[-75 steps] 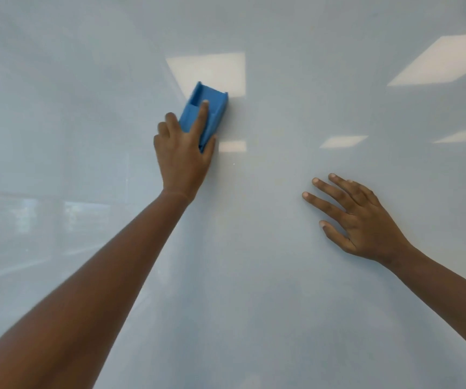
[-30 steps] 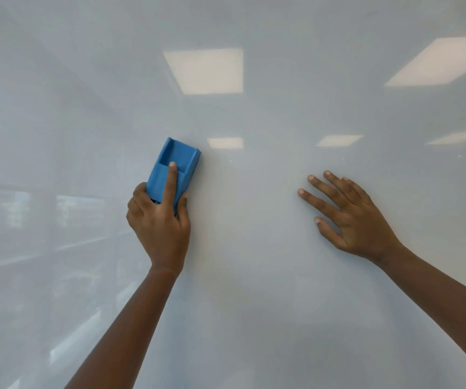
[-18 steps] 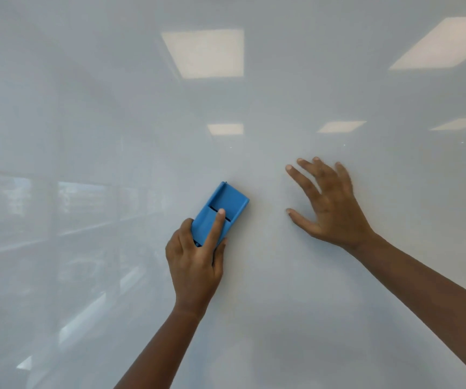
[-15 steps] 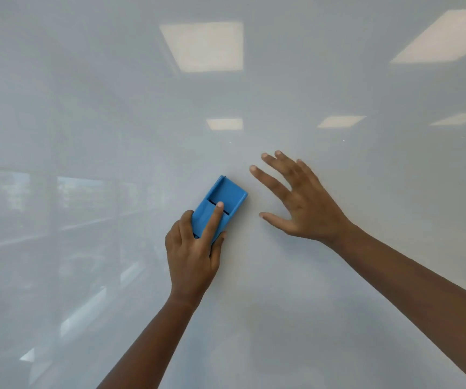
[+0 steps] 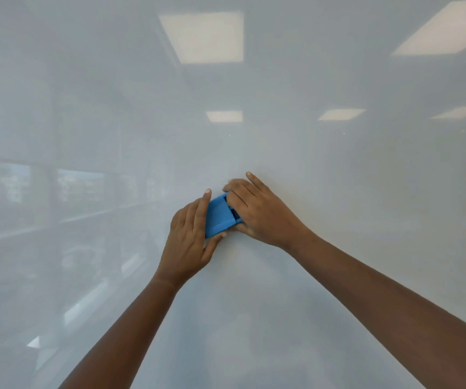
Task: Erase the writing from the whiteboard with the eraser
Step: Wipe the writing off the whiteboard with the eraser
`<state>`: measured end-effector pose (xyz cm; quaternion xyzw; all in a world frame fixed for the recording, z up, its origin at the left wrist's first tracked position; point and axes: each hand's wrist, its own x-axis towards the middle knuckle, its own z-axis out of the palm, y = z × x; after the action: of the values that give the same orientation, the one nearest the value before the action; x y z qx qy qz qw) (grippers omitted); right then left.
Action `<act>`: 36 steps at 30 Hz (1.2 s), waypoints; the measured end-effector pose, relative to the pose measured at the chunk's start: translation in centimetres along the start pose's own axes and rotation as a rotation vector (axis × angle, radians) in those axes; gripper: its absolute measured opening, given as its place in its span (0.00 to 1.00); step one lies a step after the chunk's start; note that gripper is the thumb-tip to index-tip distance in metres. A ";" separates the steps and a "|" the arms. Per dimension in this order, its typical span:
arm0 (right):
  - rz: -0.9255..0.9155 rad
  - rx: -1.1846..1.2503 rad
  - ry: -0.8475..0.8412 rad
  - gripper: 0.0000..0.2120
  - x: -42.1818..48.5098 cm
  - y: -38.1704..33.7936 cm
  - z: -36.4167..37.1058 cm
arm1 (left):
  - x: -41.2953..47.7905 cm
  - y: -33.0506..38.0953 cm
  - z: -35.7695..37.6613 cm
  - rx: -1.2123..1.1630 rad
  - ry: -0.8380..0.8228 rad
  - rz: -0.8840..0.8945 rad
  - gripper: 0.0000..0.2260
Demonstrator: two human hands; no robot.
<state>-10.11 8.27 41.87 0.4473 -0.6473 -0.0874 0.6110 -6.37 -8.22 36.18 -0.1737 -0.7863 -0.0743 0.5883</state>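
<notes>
The whiteboard [image 5: 338, 192] fills the whole view and shows no writing, only reflections. A blue plastic eraser [image 5: 218, 217] lies against the board at the centre. My left hand [image 5: 189, 242] grips its lower left side, thumb under it and fingers along its left edge. My right hand [image 5: 259, 214] has closed over the eraser's upper right end, fingers curled on top and thumb below. Both hands hold the eraser between them, and its right end is hidden under my right fingers.
Ceiling light panels [image 5: 203, 37] and a row of windows [image 5: 80, 186] are mirrored in the glossy board. No board edge, tray or other object is in view.
My left hand slid the eraser down from the upper board to the centre. My right hand left its flat rest on the board, moved left, and took hold of the eraser's right end.
</notes>
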 end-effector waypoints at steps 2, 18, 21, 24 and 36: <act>0.031 0.033 0.031 0.22 -1.6 -0.3 0.1 | 0.4 -0.4 -1.1 -0.039 -0.087 0.093 0.33; -0.282 0.053 -0.009 0.14 -11.5 3.3 -1.4 | 8.4 -0.4 -1.7 0.150 0.186 -0.291 0.24; 0.067 -0.067 0.094 0.23 -10.4 6.8 -3.0 | 8.6 -0.7 -1.3 0.182 0.137 -0.278 0.25; 0.434 -0.016 0.200 0.35 -10.7 5.4 -2.0 | 8.6 -0.7 -0.7 0.169 0.091 -0.305 0.25; 0.313 -0.123 0.214 0.18 -11.4 11.3 -3.4 | 11.4 -2.0 -1.6 0.202 0.027 -0.318 0.24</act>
<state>-14.13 24.15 42.04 0.3095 -0.6338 0.0172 0.7087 -8.44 -8.48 47.72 0.0139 -0.7993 -0.0896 0.5941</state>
